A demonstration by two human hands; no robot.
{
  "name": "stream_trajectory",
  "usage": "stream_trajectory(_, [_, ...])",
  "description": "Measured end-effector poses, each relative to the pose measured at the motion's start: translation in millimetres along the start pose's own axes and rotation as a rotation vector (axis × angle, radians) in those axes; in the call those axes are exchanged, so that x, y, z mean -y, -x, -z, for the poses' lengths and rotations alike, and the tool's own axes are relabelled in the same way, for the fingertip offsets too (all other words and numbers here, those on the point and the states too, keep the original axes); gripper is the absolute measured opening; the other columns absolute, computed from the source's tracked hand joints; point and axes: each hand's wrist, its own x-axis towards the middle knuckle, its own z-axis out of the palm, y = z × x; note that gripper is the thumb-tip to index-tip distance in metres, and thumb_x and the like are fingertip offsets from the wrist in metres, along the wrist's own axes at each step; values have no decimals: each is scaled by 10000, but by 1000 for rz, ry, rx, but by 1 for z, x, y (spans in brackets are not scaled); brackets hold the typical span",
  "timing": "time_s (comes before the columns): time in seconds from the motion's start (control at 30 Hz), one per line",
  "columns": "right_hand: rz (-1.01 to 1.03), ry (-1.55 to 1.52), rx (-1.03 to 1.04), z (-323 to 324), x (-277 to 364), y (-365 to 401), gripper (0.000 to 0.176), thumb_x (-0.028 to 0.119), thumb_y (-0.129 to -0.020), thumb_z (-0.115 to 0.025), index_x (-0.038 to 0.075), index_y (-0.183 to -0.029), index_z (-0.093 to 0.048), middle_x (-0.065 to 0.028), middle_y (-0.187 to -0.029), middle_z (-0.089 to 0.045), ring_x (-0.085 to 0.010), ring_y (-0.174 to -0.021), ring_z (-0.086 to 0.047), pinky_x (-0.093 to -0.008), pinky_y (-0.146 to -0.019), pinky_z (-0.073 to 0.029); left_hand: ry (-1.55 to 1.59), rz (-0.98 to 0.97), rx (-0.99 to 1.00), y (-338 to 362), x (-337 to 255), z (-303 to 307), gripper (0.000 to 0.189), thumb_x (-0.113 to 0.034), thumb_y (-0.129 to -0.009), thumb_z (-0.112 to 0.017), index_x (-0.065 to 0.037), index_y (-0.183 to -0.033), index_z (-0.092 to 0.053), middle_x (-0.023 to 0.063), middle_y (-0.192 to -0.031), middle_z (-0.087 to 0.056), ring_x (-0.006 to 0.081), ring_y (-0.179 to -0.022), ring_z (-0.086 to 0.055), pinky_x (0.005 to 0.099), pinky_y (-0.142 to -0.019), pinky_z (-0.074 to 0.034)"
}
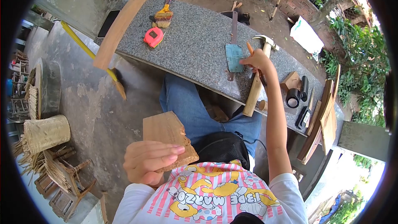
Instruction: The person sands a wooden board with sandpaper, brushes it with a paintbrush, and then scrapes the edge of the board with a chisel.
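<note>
My left hand (151, 161) grips a flat wooden piece (163, 130) with a rough, broken right edge, held over my lap. Over the granite bench, my right hand (259, 63) is closed around a slim orange and dark stick like a pencil (249, 48), whose ends poke out above and below the fingers. Its thumb and fingertips are right at the edge of a small teal rectangular plate (234, 56). Beneath the plate runs a long metal ruler (234, 27). A claw hammer (253, 93) lies under my right hand, its wooden handle pointing toward me.
On the granite bench (190, 29) lie a pink tape measure (154, 37), a brush (163, 15) and a curved wooden board (124, 25) overhanging the left edge. Black tools (293, 97) and wooden boards (323, 120) are at the right. A woven basket (47, 135) stands at left.
</note>
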Motion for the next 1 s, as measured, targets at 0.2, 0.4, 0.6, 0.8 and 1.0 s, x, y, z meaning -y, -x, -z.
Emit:
stream_trajectory(0.2, [31,-176,12,-4,5,17,189,62,-767,-747,-55,-718,-608,-29,-568,-524,-108,-415,-469,-266,-370,-360,51,-132,114,1,0,4,561,-297,-1068,-201,50,-869,-595,199,-702,-685,248,-571,-694,291,-461,-556])
stream_trajectory(0.4, [166,93,-80,3,42,43,283,161,-688,-757,-73,-766,-617,-103,-588,-594,-172,-462,-592,-304,-419,-464,0,30,74,4,-7,-1,534,-391,-1053,-268,-38,-906,-641,116,-805,-727,227,-707,-728,301,-558,-582])
stream_trajectory(0.6, [171,46,-141,10,37,46,332,199,-671,-758,-81,-711,-584,-140,-620,-622,-198,-512,-632,-321,-451,-492,10,6,99,3,-7,-1,553,-394,-1052,-275,-22,-877,-645,129,-797,-725,233,-708,-728,306,-555,-584])
stream_trajectory(0.8, [55,242,-282,23,-8,47,316,193,-707,-750,-63,-750,-569,-157,-649,-628,-238,-538,-632,-378,-485,-478,36,-5,76,4,-6,0,552,-382,-1056,-272,-19,-866,-643,133,-793,-724,234,-710,-729,308,-555,-584])
stream_trajectory(1.0, [416,459,-527,-18,0,68,371,34,-830,-566,2,-1199,-558,-255,-875,-650,-397,-830,-650,-486,-724,-500,27,-1,67,2,-2,0,559,-380,-1056,-270,-18,-856,-645,135,-783,-722,232,-700,-728,304,-542,-581])
